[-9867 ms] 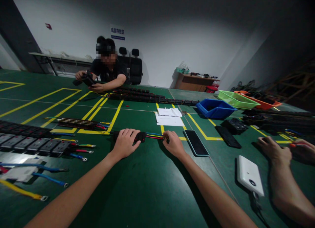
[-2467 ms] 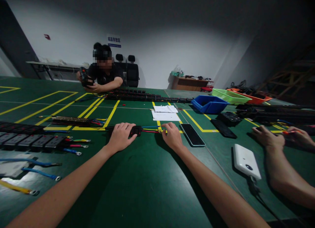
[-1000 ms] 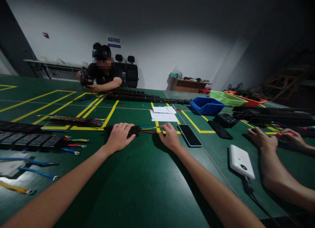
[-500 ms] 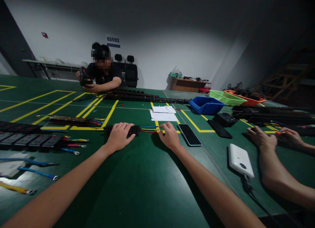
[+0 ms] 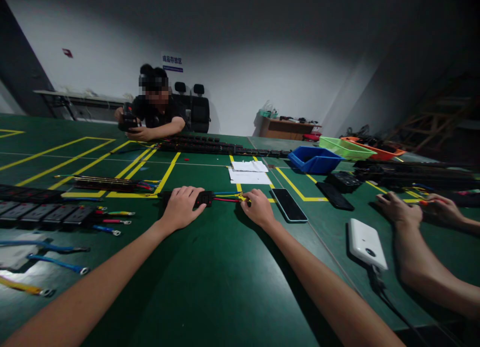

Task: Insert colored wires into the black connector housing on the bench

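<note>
My left hand [image 5: 183,206] lies over a black socket block [image 5: 205,199], its fingers and thumb closed round it. Blue, yellow and red wires [image 5: 225,200] run out of the block's right end. Their lug-tipped ends reach my right hand [image 5: 258,208], which pinches them between thumb and forefinger. Exactly how many wires sit in the pinch is hidden by the fingers. A phone [image 5: 289,205] lies just right of my right hand. Two white paper sheets [image 5: 249,176] are on the green table beyond it.
Socket strips [image 5: 48,213] with lugged wires lie at left. A blue bin [image 5: 314,160], a green bin [image 5: 347,149] and a white power bank [image 5: 366,244] stand at right. A co-worker's hands [image 5: 401,209] work there. Across the table another person [image 5: 157,117] holds a dark tool.
My right fingers have shifted slightly on the wire ends. My left hand stays on the block. The person opposite has moved the dark tool a little to the left.
</note>
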`<control>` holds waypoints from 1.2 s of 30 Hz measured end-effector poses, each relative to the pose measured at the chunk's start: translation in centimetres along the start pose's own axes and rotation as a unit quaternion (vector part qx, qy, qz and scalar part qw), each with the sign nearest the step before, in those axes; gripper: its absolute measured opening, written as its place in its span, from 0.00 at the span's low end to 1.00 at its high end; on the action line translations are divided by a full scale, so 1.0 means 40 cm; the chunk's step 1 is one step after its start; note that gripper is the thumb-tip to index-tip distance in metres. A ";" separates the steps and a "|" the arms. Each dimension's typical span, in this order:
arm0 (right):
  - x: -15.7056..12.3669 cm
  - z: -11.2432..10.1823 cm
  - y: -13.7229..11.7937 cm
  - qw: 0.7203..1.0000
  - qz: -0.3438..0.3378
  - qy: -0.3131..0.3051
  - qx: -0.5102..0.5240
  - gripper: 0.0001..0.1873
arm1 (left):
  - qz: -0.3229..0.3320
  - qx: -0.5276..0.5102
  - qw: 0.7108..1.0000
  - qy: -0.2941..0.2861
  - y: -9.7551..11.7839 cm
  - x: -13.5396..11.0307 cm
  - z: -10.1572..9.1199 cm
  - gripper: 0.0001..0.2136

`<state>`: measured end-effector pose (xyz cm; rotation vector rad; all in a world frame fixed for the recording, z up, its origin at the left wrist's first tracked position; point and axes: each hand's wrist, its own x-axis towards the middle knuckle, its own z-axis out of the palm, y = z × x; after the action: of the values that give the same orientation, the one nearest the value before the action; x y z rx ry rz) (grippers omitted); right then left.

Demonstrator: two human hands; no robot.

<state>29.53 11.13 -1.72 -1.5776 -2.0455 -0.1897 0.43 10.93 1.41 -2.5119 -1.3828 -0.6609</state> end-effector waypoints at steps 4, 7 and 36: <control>0.000 0.008 0.005 1.000 0.001 0.004 0.016 0.11 | -0.001 0.002 1.000 -0.002 0.001 0.000 -0.002 0.21; -0.001 0.004 0.002 1.000 0.006 -0.005 0.017 0.12 | -0.001 0.002 1.000 -0.001 0.002 0.000 -0.003 0.21; -0.006 -0.008 -0.007 1.000 0.014 -0.026 -0.005 0.15 | 0.000 0.008 1.000 0.001 -0.001 0.001 0.007 0.20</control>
<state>29.40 10.72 -1.50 -1.6320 -2.0631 -0.1493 0.47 11.08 1.19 -2.4979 -1.3833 -0.6494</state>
